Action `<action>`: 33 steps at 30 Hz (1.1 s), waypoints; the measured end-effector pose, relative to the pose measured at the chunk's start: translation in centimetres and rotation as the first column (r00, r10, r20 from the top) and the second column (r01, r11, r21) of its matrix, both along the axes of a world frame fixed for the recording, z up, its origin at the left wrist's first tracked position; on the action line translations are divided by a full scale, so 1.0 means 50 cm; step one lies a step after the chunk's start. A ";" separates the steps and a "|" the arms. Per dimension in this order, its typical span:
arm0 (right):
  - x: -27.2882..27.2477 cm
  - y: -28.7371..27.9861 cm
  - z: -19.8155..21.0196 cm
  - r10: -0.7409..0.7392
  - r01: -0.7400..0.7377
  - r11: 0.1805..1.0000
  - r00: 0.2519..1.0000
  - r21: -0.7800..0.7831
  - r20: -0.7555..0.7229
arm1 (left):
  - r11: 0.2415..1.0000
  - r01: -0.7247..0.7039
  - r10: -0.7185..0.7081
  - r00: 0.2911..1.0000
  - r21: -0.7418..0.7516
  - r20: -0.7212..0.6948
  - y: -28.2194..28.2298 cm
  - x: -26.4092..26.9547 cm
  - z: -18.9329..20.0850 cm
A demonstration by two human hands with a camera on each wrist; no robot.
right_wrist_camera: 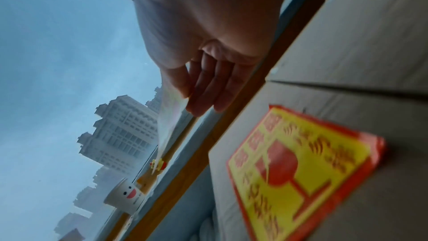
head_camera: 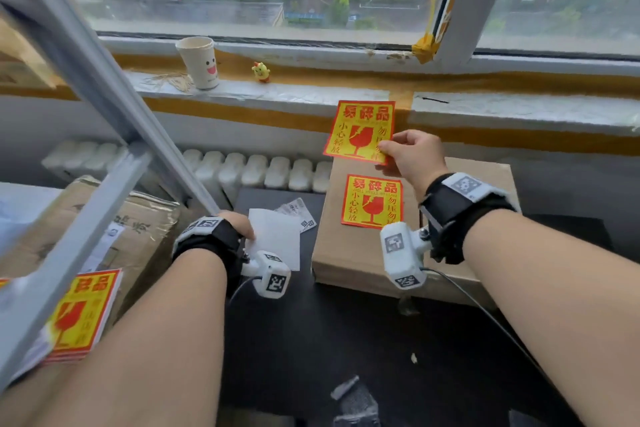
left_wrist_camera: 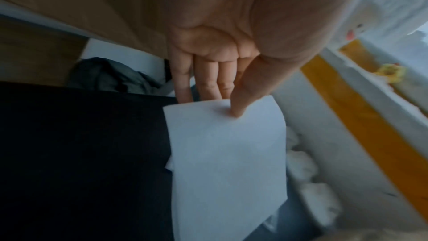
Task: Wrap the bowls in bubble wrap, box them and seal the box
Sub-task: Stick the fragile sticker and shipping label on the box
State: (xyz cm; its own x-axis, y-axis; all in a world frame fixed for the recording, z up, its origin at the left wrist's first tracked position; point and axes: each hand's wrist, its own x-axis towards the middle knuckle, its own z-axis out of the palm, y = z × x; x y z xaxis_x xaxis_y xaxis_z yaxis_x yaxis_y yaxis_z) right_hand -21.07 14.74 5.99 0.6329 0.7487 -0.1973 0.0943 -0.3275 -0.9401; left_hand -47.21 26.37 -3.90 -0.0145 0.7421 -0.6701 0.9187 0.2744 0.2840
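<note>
- Head view: the right hand pinches a peeled fragile sticker by its lower corner, above the far edge of the closed box on the desk.
- The left hand pinches a white backing sheet, thumb on top.
- Judgement: to place the sticker well, land one edge first on bare cardboard beside the stuck label, then smooth outward so no crease or bubble forms; drop the backing first to free a hand.
- Count: one box in use, one sticker stuck, one in hand, a sticker stack at left. No bowls are visible.
</note>
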 end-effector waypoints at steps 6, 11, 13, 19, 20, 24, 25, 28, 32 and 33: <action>-0.040 0.004 -0.045 0.046 -0.051 0.998 0.991 -0.035 -0.128 | 0.991 -0.086 0.086 0.996 -0.102 0.002 -0.026 -0.061 -0.110; -0.041 -0.016 -0.060 0.052 -0.062 0.996 0.988 -0.062 -0.147 | 0.982 -0.187 0.187 0.982 0.005 0.027 -0.057 -0.059 -0.087; -0.035 -0.028 -0.056 0.059 -0.069 0.996 0.986 -0.061 -0.153 | 0.971 -0.198 0.178 0.973 0.137 0.146 -0.067 -0.032 -0.035; 0.017 -0.088 -0.017 0.036 -0.043 0.998 0.989 -0.046 -0.142 | 0.965 -0.219 0.083 0.781 0.147 0.619 -0.067 0.132 0.121; 0.030 -0.101 -0.008 0.028 -0.034 0.999 0.990 -0.040 -0.139 | 0.973 -0.179 0.041 0.753 0.145 0.657 -0.073 0.168 0.146; 0.088 -0.158 0.018 -0.003 -0.002 0.999 0.990 -0.032 -0.143 | 0.995 0.018 -0.087 0.695 0.103 0.714 -0.117 0.293 0.201; 0.103 -0.173 0.022 -0.011 0.006 0.999 0.990 -0.038 -0.142 | 0.994 0.054 -0.108 0.690 0.097 0.716 -0.127 0.317 0.207; 0.143 -0.212 0.026 -0.043 0.033 0.997 0.986 -0.066 -0.160 | 0.984 0.141 -0.176 0.696 0.108 0.696 -0.153 0.376 0.203; 0.186 -0.248 0.005 -0.112 0.093 0.987 0.983 -0.129 -0.147 | 0.977 0.210 -0.185 0.723 0.042 0.666 -0.186 0.424 0.197; 0.193 -0.257 -0.004 -0.134 0.112 0.982 0.980 -0.152 -0.145 | 0.973 0.229 -0.184 0.736 0.016 0.652 -0.194 0.431 0.194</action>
